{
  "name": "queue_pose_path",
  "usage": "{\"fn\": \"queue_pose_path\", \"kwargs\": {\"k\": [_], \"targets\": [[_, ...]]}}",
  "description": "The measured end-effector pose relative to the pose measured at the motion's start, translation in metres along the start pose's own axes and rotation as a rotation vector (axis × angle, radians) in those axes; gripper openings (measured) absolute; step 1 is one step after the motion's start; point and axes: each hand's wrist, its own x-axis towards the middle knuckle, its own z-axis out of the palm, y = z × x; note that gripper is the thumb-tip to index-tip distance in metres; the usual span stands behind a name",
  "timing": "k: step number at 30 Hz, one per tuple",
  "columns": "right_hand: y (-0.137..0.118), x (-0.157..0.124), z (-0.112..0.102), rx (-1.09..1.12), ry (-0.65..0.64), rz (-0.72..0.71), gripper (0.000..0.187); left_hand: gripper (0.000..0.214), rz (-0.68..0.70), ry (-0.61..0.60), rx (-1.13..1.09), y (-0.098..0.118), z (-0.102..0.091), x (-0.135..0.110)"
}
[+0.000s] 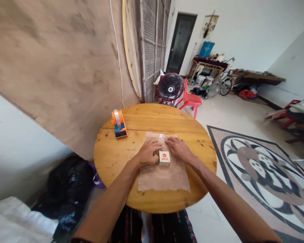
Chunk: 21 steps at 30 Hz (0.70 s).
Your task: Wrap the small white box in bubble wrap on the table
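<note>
A sheet of bubble wrap (164, 179) lies flat on the round wooden table. On its middle sits a small white box (164, 158) with a red round mark and red print. My left hand (149, 152) rests on the wrap just left of the box, fingers stretched forward and the thumb close to the box's side. My right hand (178, 146) lies on the wrap to the right and slightly beyond the box, its fingers extended. Neither hand holds anything that I can see.
An orange and blue tape dispenser (119, 125) stands at the far left of the wooden table (111, 162). Beyond the table are a fan (170, 88) and a red chair (191, 98). Black plastic bags (68, 185) lie on the left below, beside a leaning board (78, 60).
</note>
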Motion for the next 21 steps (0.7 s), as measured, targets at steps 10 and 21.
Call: {"fn": "queue_pose_path", "kwargs": {"k": [10,21], "targets": [[-0.004,-0.047,-0.025,0.382,0.072,-0.227,0.039,0.059,0.076,-0.095,-0.048,0.004,-0.004,-0.002],[-0.005,-0.062,-0.016,0.713,0.27,0.003,0.04,0.068,0.064,-0.12,-0.007,0.011,-0.009,-0.005]]}}
